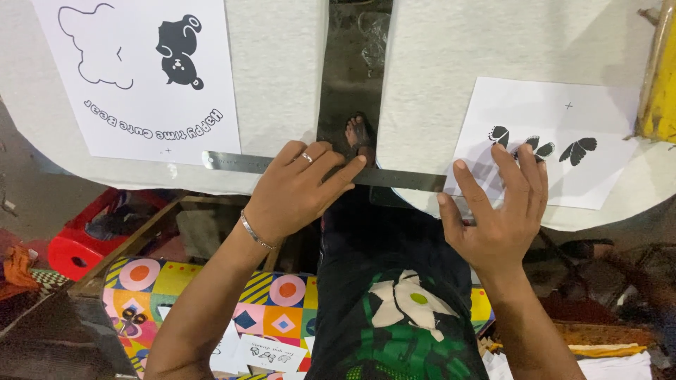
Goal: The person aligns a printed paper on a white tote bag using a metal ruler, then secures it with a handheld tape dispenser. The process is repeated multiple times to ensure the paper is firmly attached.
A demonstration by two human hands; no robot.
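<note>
1. Both forearms rise from the bottom edge; the left hand [296,193] lies palm down, fingers spread flat, pressing the ruler [317,171] without gripping it.
2. Right hand [498,211] is open too, fingers splayed, its tips on the butterfly sheet [584,141] and its thumb at the ruler's right end.
3. One steel ruler: its long axis runs from 9 o'clock to 3 o'clock, dipping slightly to the right, and it bridges the gap between two white pads [282,63].
4. Two printed sheets: the butterfly sheet, bearing three black butterflies, at 2 o'clock of the right hand; a bear sheet [141,77], bearing one outline and one black bear, at 11 o'clock of the left hand.
5. One ring and one bracelet [255,236] on the left hand.
6. One patterned cloth [211,295] at 6 o'clock, one red stool [77,246] at 8 o'clock.
</note>
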